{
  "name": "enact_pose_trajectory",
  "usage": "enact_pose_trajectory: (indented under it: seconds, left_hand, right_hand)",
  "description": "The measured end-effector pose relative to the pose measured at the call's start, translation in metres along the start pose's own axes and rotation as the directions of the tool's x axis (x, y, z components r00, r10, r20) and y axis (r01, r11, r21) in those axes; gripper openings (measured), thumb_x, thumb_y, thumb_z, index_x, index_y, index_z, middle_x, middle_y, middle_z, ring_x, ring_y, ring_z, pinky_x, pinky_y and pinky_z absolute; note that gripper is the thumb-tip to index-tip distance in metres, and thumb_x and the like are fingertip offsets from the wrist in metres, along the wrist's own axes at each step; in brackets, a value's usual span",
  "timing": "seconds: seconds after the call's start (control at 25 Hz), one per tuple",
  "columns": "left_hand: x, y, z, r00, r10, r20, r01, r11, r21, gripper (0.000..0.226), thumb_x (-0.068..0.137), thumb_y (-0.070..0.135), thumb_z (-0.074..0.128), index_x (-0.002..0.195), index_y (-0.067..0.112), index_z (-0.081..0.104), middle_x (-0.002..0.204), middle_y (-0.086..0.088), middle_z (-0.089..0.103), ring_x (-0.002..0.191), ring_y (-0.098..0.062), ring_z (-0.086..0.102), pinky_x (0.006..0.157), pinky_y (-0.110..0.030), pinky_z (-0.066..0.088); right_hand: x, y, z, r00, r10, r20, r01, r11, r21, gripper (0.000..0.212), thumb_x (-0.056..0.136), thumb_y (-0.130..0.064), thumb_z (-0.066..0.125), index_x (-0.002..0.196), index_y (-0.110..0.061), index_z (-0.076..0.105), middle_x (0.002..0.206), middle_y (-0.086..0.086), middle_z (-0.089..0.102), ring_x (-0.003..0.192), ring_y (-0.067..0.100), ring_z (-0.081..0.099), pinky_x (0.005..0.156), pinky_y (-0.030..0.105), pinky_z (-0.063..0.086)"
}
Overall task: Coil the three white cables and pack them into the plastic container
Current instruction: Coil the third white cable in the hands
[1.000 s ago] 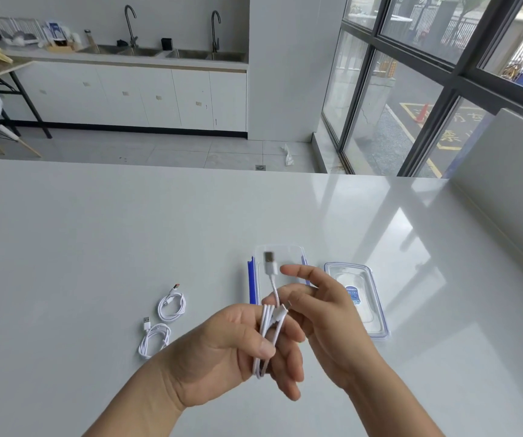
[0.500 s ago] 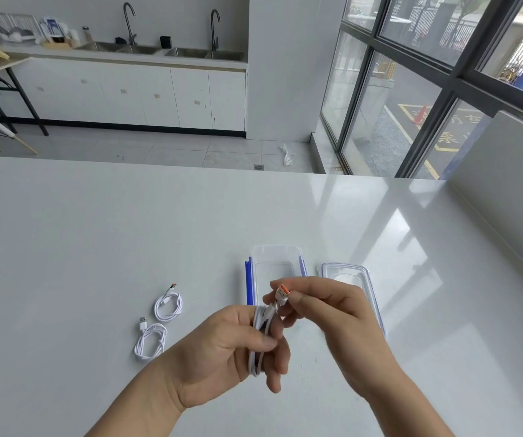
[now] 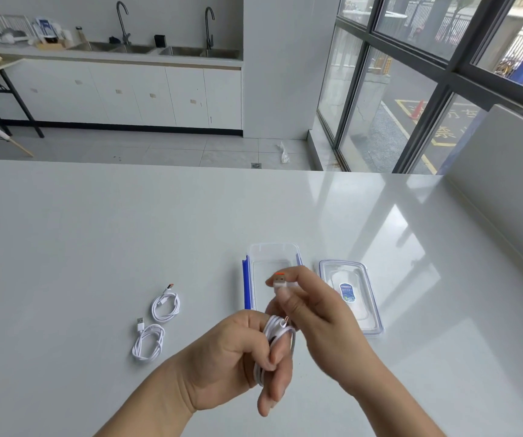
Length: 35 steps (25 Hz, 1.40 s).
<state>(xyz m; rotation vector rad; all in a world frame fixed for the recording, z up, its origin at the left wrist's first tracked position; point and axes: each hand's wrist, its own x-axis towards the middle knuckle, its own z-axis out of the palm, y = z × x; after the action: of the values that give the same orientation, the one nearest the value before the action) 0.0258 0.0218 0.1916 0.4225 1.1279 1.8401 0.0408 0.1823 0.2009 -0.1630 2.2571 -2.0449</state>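
Left hand [image 3: 231, 357] grips coiled white cable [image 3: 274, 334]. Right hand [image 3: 315, 313] pinches its plug [image 3: 279, 281] just above. Table [image 3: 96, 247], left: near coil [image 3: 149, 342], far coil [image 3: 166, 305]. Beyond hands: blue-clipped lid [image 3: 272, 251]; plastic container [image 3: 373, 298] beside it, open.

Left hand [image 3: 238, 351] grips a white cable coil [image 3: 273, 337], thumb across the loops. Right hand [image 3: 315, 313], just above it, pinches the cable's orange-tipped USB plug [image 3: 280, 281]. On the white table [image 3: 64, 247], left of the left hand: far coiled cable [image 3: 165, 305], near coiled cable [image 3: 149, 342]. Beyond the hands sits a clear blue-clipped piece [image 3: 272, 249]; right of the right hand, a clear stickered piece [image 3: 345, 269].
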Motion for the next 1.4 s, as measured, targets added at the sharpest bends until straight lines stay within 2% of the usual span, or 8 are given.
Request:
enact_pose_trajectory:
  seconds: [0.08, 0.2, 0.36, 0.56, 0.76, 0.92, 1.24, 1.4]
  left_hand:
    - [0.003, -0.001, 0.003, 1.0, -0.018, -0.014, 0.018, 1.0, 0.007, 0.012, 0.068, -0.006, 0.044, 0.069, 0.004, 0.052, 0.065, -0.018, 0.07, 0.049, -0.026, 0.065, 0.056, -0.03, 0.049]
    - [0.007, 0.001, 0.007, 0.998, -0.01, -0.061, 0.008, 1.0, -0.019, 0.013, 0.068, -0.004, 0.048, 0.071, -0.001, 0.06, 0.073, -0.024, 0.072, 0.061, -0.034, 0.07, 0.067, -0.035, 0.056]
    - [0.006, 0.007, 0.016, 0.972, -0.02, -0.233, 0.028, 0.999, 0.031, 0.016, 0.068, -0.001, 0.047, 0.067, -0.002, 0.064, 0.071, -0.027, 0.071, 0.058, -0.036, 0.069, 0.067, -0.037, 0.057]
    - [0.008, 0.01, 0.022, 0.913, 0.017, -0.406, 0.029, 0.994, 0.106, 0.013, 0.063, 0.003, 0.048, 0.059, 0.002, 0.06, 0.066, -0.025, 0.066, 0.051, -0.034, 0.064, 0.06, -0.033, 0.055]
    - [0.013, 0.013, 0.019, 0.916, 0.01, -0.401, 0.036, 0.994, 0.105, 0.011, 0.067, 0.004, 0.05, 0.062, 0.004, 0.06, 0.068, -0.024, 0.066, 0.055, -0.034, 0.064, 0.063, -0.035, 0.055]
    - [0.013, 0.016, 0.019, 0.924, -0.01, -0.382, 0.017, 1.0, 0.016, 0.009, 0.071, 0.001, 0.054, 0.072, -0.002, 0.062, 0.073, -0.026, 0.067, 0.059, -0.034, 0.067, 0.068, -0.038, 0.057]
    - [0.013, 0.017, 0.031, 0.809, 0.18, -0.559, -0.084, 0.978, 0.193, 0.01, 0.078, 0.002, 0.069, 0.08, -0.008, 0.071, 0.074, -0.023, 0.07, 0.062, -0.034, 0.069, 0.065, -0.038, 0.058]
    - [0.012, 0.014, 0.033, 0.707, 0.294, -0.644, -0.095, 0.941, 0.325, 0.005, 0.078, 0.0, 0.074, 0.081, -0.004, 0.071, 0.073, -0.021, 0.072, 0.063, -0.028, 0.069, 0.063, -0.031, 0.056]
  right_hand:
    - [0.002, 0.003, 0.004, 0.999, -0.046, -0.016, 0.043, 0.988, -0.146, 0.02, 0.104, -0.023, 0.05, 0.097, -0.039, 0.06, 0.069, 0.018, 0.065, 0.066, 0.029, 0.058, 0.066, 0.041, 0.049]
    - [0.008, 0.01, 0.006, 0.998, -0.015, -0.064, 0.009, 0.996, -0.091, 0.019, 0.103, -0.027, 0.051, 0.092, -0.038, 0.062, 0.063, 0.016, 0.058, 0.06, 0.026, 0.053, 0.063, 0.043, 0.047]
    - [0.013, 0.019, 0.006, 0.989, -0.013, -0.147, 0.018, 0.999, 0.037, 0.016, 0.1, -0.019, 0.057, 0.089, -0.022, 0.069, 0.059, -0.005, 0.052, 0.057, 0.015, 0.045, 0.056, 0.029, 0.039]
    - [0.02, 0.02, 0.004, 0.99, 0.003, -0.138, 0.004, 0.999, 0.053, 0.014, 0.099, -0.015, 0.059, 0.092, -0.017, 0.071, 0.058, -0.01, 0.054, 0.056, 0.012, 0.046, 0.053, 0.022, 0.039]
    - [0.024, 0.023, 0.001, 0.977, 0.01, -0.214, -0.009, 1.0, 0.001, 0.013, 0.098, -0.024, 0.061, 0.09, -0.018, 0.069, 0.056, -0.001, 0.056, 0.054, 0.017, 0.048, 0.055, 0.031, 0.04]
    - [0.023, 0.022, 0.004, 0.956, 0.083, -0.28, -0.05, 0.991, 0.122, 0.014, 0.094, -0.026, 0.065, 0.084, -0.019, 0.072, 0.062, 0.013, 0.048, 0.057, 0.021, 0.043, 0.056, 0.034, 0.037]
    - [0.026, 0.015, 0.008, 0.928, 0.108, -0.357, 0.015, 0.945, 0.325, 0.012, 0.091, -0.022, 0.068, 0.086, -0.013, 0.072, 0.058, 0.007, 0.047, 0.045, 0.015, 0.042, 0.045, 0.025, 0.036]
    - [0.021, 0.013, 0.007, 0.914, 0.027, -0.406, 0.101, 0.951, 0.291, 0.014, 0.092, -0.015, 0.066, 0.082, -0.019, 0.075, 0.058, 0.006, 0.05, 0.051, 0.019, 0.043, 0.047, 0.025, 0.039]
